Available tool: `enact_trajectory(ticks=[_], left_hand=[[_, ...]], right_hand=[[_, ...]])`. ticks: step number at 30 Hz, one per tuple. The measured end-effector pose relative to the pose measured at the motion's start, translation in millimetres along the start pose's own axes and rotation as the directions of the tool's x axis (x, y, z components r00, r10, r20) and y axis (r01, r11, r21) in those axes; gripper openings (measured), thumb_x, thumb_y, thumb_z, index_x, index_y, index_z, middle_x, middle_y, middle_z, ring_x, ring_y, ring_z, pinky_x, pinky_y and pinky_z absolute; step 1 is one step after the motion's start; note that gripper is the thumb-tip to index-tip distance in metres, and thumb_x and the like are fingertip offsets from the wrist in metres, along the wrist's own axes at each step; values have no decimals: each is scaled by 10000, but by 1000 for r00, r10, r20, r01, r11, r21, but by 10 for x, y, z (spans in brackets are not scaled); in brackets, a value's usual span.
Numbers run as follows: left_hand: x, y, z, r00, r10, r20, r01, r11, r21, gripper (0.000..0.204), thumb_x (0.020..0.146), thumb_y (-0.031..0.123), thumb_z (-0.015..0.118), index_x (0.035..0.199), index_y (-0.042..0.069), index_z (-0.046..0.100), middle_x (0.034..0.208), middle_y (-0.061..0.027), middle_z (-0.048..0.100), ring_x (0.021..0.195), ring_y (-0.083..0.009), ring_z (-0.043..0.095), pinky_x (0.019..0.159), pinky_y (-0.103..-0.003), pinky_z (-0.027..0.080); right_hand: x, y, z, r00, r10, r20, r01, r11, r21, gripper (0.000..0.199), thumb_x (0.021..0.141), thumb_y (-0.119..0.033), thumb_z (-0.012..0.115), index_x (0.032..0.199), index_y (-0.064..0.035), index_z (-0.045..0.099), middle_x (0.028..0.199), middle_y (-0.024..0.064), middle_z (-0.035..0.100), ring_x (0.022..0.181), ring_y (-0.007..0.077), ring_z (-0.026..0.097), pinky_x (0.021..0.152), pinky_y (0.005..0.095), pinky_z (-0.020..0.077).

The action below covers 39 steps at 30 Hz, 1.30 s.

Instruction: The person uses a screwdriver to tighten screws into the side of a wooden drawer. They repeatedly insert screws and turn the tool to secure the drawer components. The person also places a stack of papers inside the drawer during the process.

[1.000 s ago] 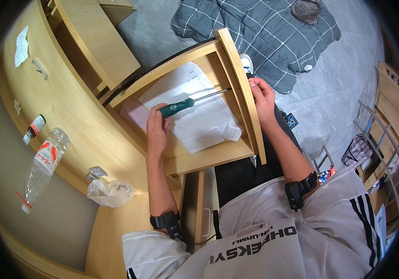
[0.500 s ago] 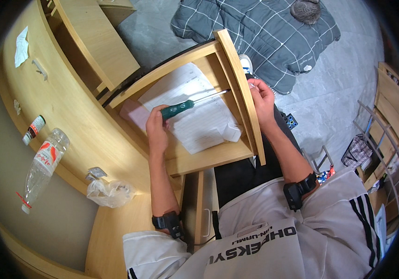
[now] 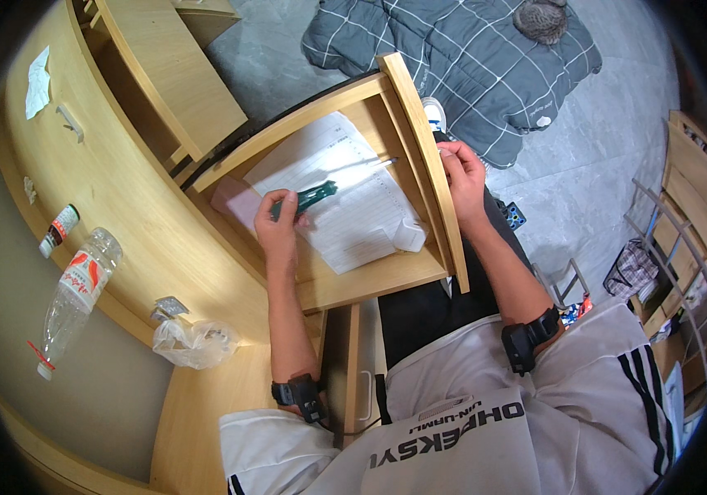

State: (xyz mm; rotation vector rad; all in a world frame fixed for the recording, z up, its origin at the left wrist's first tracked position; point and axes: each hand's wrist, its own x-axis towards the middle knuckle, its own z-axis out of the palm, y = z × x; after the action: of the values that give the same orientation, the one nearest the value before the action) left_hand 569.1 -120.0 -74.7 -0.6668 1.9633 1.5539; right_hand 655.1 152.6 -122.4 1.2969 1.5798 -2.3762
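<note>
My left hand [image 3: 278,223] is closed round the butt end of a screwdriver with a green handle [image 3: 317,195], held over the open wooden drawer [image 3: 419,165]. Its bright shaft points right, toward the inner side of the drawer front, and the tip looks a little short of the wood. Against the outer side of that front, my right hand [image 3: 463,172] has its fingers pinched together; what they hold is too small to make out. Inside the drawer lie printed paper sheets [image 3: 320,173], a pinkish sheet [image 3: 236,202] and a small white box [image 3: 410,235].
Left of the drawer, a clear plastic bottle [image 3: 81,285], a small dark bottle [image 3: 59,231], a metal piece [image 3: 169,308] and a plastic bag [image 3: 195,341] rest by the desk. A dark checked quilt [image 3: 452,66] with a grey cat [image 3: 542,21] covers floor ahead.
The screwdriver has drawn back left, its tip coming away from the drawer front. My left hand has shifted slightly left, gripping further back. The right hand stays nearly in place.
</note>
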Motion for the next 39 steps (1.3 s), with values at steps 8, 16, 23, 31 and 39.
enact_trajectory(ticks=[8, 16, 23, 31, 39], left_hand=[[21, 113, -8, 985, -56, -165, -32, 871, -490, 281, 903, 328, 640, 917, 49, 618, 795, -33, 556, 651, -132, 496, 628, -294, 479], [37, 518, 330, 975, -108, 194, 191, 856, -481, 114, 906, 135, 558, 959, 37, 534, 858, -108, 579, 553, -148, 509, 443, -243, 388], [-60, 435, 1111, 876, -344, 339, 396, 913, -97, 310, 891, 179, 607, 1127, -15, 557, 906, -139, 657, 562, -204, 653, 386, -225, 357], [-50, 301, 1376, 904, -322, 280, 379, 908, -177, 277, 885, 131, 616, 1109, -23, 564, 897, -123, 636, 610, -194, 666, 403, -229, 382], [-20, 185, 1469, 916, -312, 252, 350, 929, -123, 112, 839, 50, 612, 935, -2, 585, 738, -82, 640, 563, -143, 620, 418, -235, 402]], right_hand=[[0, -1, 13, 1000, -25, -19, 24, 1000, -20, 146, 967, -107, 524, 982, -17, 638, 639, -83, 450, 530, -5, 339, 475, 190, 248], [-7, -32, 15, 1000, 3, -9, -3, 1000, -30, 128, 964, -100, 533, 981, -18, 630, 646, -83, 449, 538, -3, 338, 484, 186, 256], [-4, -38, 28, 1000, 12, -25, -10, 998, 60, 43, 951, -61, 552, 953, -34, 586, 660, -74, 478, 548, 0, 371, 490, 189, 283], [-14, -46, 13, 1000, 10, 8, -11, 999, 36, 63, 954, -61, 559, 966, -18, 603, 704, -50, 541, 588, 5, 445, 519, 183, 341], [-21, -52, 7, 999, -35, 40, 34, 999, 25, 105, 966, -84, 540, 983, -12, 615, 773, -10, 628, 620, 17, 538, 545, 179, 417]])
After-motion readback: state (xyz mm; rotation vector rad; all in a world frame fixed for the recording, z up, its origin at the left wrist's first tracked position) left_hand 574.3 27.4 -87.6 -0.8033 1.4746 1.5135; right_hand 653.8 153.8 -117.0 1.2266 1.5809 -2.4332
